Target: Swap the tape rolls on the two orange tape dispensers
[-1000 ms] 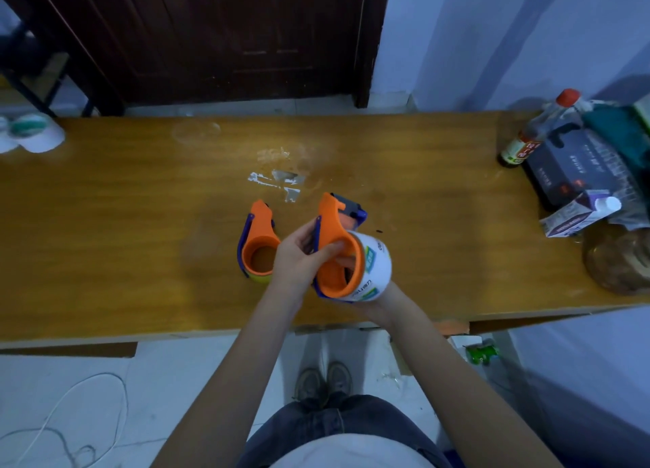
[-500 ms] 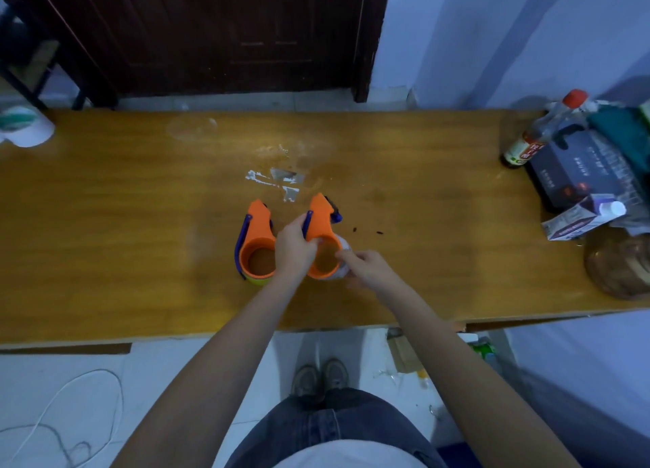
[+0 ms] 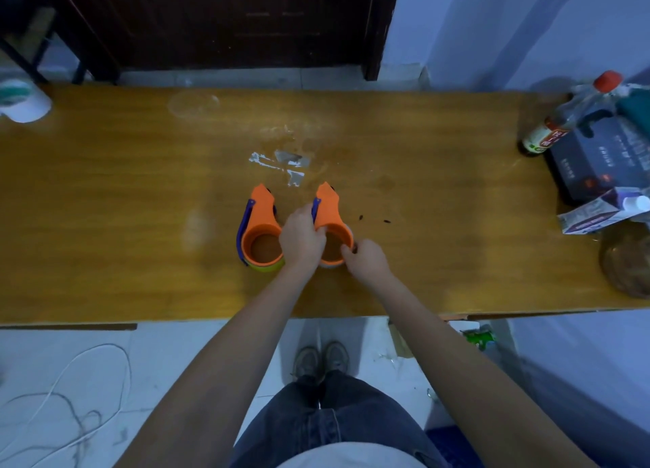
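Two orange tape dispensers stand side by side on the wooden table (image 3: 105, 203). The left dispenser (image 3: 262, 224) holds a yellow tape roll (image 3: 264, 266), visible only as a thin edge below it. The right dispenser (image 3: 329, 214) holds a white tape roll (image 3: 331, 264), mostly hidden. My left hand (image 3: 300, 239) grips the right dispenser's left side. My right hand (image 3: 367, 260) touches its lower right rim with curled fingers; whether it grips the rim I cannot tell.
Torn tape scraps (image 3: 281, 163) stick to the table behind the dispensers. At the right end lie a red-capped bottle (image 3: 569, 115), a dark box (image 3: 605, 161), a small carton (image 3: 598, 214) and a round brown object (image 3: 626, 263). A white cup (image 3: 24, 101) sits far left.
The right dispenser was held up and tilted, its white roll showing; both hands lowered it and it now stands on the table beside the left one.
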Motion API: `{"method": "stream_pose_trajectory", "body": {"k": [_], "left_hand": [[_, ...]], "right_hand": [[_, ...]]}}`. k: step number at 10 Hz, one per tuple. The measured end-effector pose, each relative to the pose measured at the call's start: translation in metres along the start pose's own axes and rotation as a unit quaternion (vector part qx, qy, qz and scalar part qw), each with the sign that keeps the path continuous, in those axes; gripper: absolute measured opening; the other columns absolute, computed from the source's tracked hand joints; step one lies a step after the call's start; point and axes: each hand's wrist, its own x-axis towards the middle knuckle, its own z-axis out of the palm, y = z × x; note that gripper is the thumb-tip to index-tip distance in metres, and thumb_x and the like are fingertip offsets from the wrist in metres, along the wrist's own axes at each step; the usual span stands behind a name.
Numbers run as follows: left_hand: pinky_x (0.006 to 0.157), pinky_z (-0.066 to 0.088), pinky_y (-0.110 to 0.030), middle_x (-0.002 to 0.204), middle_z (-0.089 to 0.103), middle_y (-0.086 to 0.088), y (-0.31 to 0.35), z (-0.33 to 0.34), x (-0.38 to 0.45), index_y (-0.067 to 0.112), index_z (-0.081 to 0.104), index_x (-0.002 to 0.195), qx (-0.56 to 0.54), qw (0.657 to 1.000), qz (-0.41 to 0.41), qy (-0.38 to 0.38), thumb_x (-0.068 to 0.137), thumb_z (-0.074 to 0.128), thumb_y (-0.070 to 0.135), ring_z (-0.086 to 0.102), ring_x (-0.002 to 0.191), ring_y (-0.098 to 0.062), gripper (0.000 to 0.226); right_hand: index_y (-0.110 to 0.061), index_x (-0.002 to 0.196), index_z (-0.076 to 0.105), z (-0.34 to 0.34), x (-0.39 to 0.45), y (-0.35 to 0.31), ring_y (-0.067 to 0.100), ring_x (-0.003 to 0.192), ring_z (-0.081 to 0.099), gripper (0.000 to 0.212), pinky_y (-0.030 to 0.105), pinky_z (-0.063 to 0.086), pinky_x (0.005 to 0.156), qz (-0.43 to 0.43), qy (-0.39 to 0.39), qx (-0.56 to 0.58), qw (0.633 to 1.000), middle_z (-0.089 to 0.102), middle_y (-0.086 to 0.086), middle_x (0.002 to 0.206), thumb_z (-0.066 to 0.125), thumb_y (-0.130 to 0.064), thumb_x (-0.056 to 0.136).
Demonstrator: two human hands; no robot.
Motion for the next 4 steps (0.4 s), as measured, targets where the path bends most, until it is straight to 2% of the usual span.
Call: {"method": "stream_pose_trajectory", "body": {"k": [1, 2, 3, 4], "left_hand": [[0.087, 0.047, -0.037, 0.119, 0.062, -0.009, -0.0033, 0.0041, 0.0018, 0.012, 0.052, 0.127, 0.009, 1.000, -0.004, 0.001, 0.084, 0.065, 0.020, 0.056, 0.113, -0.028, 0.045], [0.086, 0.047, -0.038, 0.117, 0.063, -0.008, -0.0035, 0.0061, 0.0014, 0.013, 0.052, 0.127, 0.014, 1.000, 0.002, -0.004, 0.084, 0.063, 0.020, 0.057, 0.112, -0.028, 0.045], [0.086, 0.048, -0.038, 0.115, 0.063, -0.009, -0.0032, 0.0064, 0.0029, 0.012, 0.054, 0.125, 0.018, 1.000, 0.012, -0.008, 0.084, 0.063, 0.019, 0.057, 0.111, -0.028, 0.042], [0.085, 0.049, -0.039, 0.115, 0.063, -0.010, -0.0067, 0.0065, 0.0030, 0.011, 0.053, 0.124, 0.024, 0.999, 0.021, -0.022, 0.086, 0.061, 0.021, 0.058, 0.109, -0.029, 0.041]], "right_hand": [[-0.012, 0.062, 0.045, 0.0003, 0.0018, 0.0005, 0.027, 0.069, 0.053, 0.035, 0.029, 0.031, 0.048, -0.006, -0.005, -0.009, 1.000, 0.053, 0.007, 0.066, 0.047, -0.025, 0.094], [-0.009, 0.075, 0.052, 0.0004, 0.0022, 0.0008, 0.034, 0.082, 0.062, 0.026, 0.028, 0.035, 0.060, -0.007, -0.003, -0.011, 1.000, 0.065, 0.019, 0.085, 0.047, -0.025, 0.094], [-0.009, 0.074, 0.052, 0.0008, 0.0031, 0.0028, 0.036, 0.084, 0.064, 0.026, 0.028, 0.035, 0.057, -0.009, -0.007, -0.010, 1.000, 0.065, 0.021, 0.083, 0.047, -0.025, 0.094], [-0.011, 0.071, 0.050, 0.0013, 0.0045, 0.0042, 0.030, 0.069, 0.057, 0.031, 0.030, 0.034, 0.052, -0.009, -0.020, 0.001, 1.000, 0.055, 0.010, 0.071, 0.046, -0.030, 0.095]]}}
